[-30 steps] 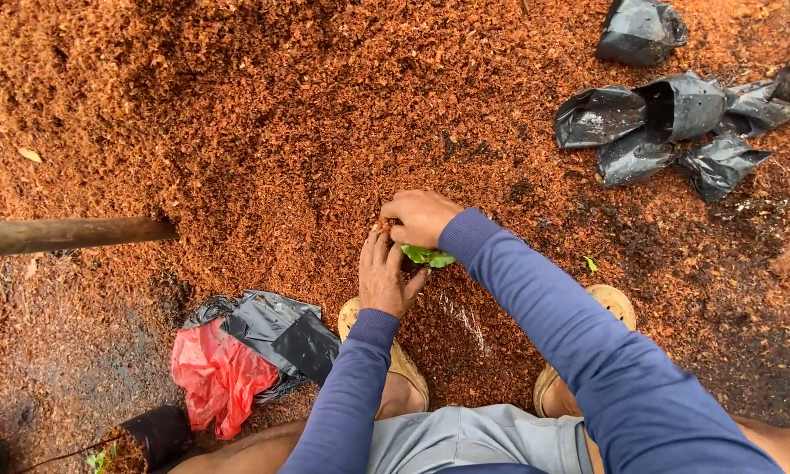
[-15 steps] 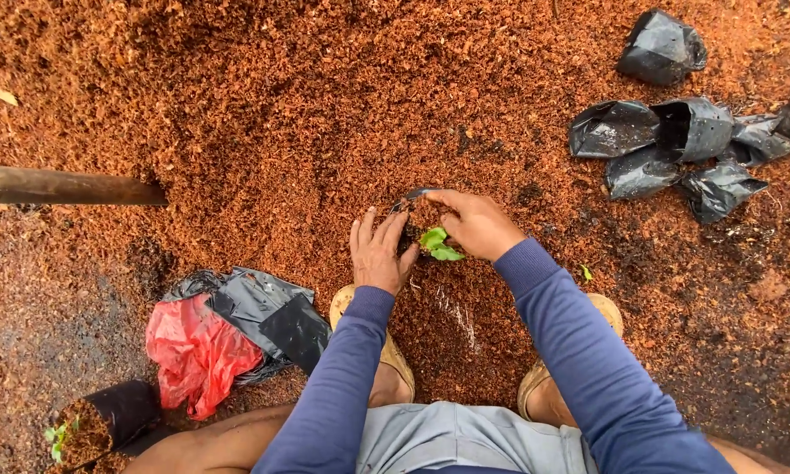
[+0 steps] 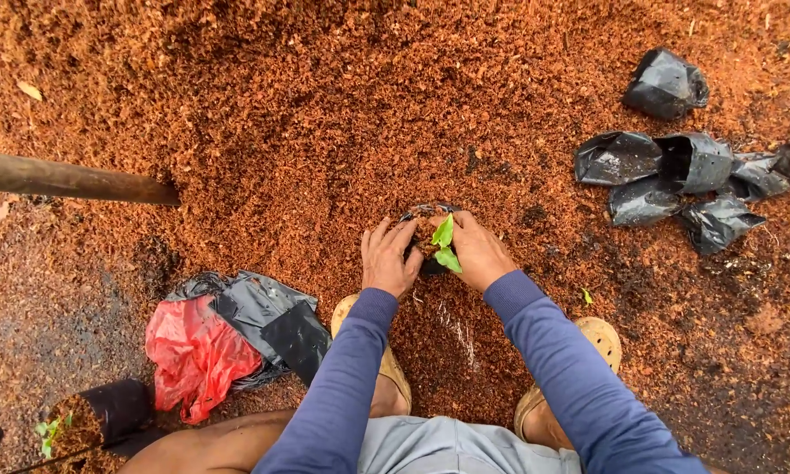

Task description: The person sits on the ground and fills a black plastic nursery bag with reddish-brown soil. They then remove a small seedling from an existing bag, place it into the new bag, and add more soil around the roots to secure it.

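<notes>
A small black nursery bag (image 3: pixel 427 213) filled with reddish-brown substrate stands on the ground between my two hands. A green seedling (image 3: pixel 446 243) with two leaves sticks up from its top. My left hand (image 3: pixel 388 258) cups the bag's left side, fingers pointing away from me. Against the right side presses my right hand (image 3: pixel 479 252), its fingers curled around the rim. Both arms wear blue long sleeves.
A wide heap of reddish-brown substrate (image 3: pixel 307 123) fills the far ground. Several empty black bags (image 3: pixel 676 167) lie at the right. A wooden handle (image 3: pixel 70 180) reaches in from the left. A red bag (image 3: pixel 193 355) over black plastic and a filled bag with a seedling (image 3: pixel 96 421) lie lower left.
My right hand moved from on top of the bag to its right side. The seedling now stands upright between both hands, and the bag's rim has come into sight.
</notes>
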